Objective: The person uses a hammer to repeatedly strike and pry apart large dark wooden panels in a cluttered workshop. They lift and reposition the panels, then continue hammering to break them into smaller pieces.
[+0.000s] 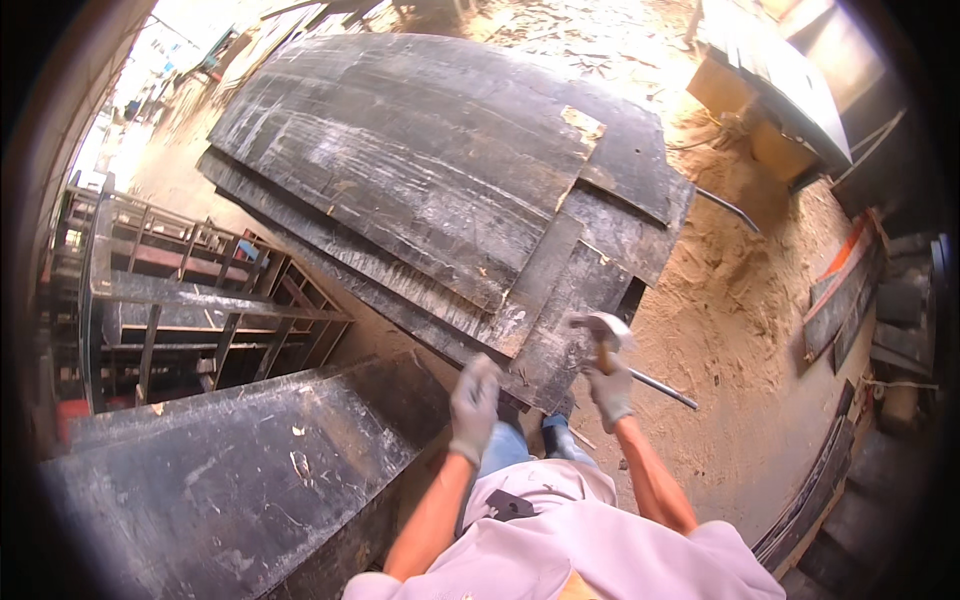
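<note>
My right hand (608,388), in a pale grey work glove, is wrapped round the wooden handle of a claw hammer (603,326). The hammer is raised over the near right corner of a stack of dark boards (400,160), its head slightly blurred. My left hand (474,400), gloved the same way, is at the stack's near edge with its fingers drawn together. What those fingers hold, if anything, is too small to make out. A narrow dark board strip (540,285) lies on the stack near my hands.
Metal bars (665,390) stick out from under the stack on the right. A dark panel (240,480) lies at the lower left, beside a slatted frame (190,290). Sawdust (740,300) covers the ground. A box-shaped machine table (775,80) stands at the far right, with board offcuts (845,285) nearer.
</note>
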`<state>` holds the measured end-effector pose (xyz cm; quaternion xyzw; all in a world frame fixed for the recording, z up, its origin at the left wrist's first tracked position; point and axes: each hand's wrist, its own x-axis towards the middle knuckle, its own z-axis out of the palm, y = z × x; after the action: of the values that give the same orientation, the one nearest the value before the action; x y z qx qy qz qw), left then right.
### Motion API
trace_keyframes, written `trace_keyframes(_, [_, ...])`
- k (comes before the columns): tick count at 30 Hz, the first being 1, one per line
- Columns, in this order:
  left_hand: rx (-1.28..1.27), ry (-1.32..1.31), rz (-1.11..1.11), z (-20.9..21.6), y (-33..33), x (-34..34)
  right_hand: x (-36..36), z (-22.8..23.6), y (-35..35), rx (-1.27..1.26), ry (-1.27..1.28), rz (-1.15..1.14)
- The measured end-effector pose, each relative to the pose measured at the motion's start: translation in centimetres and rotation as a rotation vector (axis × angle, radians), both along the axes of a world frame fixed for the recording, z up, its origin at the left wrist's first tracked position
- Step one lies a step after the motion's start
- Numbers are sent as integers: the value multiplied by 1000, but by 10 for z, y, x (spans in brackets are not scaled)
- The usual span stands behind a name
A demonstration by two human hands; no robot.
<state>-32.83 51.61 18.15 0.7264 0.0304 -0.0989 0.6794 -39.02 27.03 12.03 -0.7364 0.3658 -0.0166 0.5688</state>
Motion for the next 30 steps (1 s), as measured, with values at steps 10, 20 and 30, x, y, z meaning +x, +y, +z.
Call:
trace_keyframes(10, [-763, 758, 381, -149, -53, 225, -21, 34, -55, 465, -16, -298])
trace_keyframes(20, [-826, 737, 447, -195, -34, 236, 190, -112, 56, 753, 40, -368])
trace_keyframes(30, [-461, 411, 382, -136, 22, 233, 207, -80, 114, 664, -37, -287])
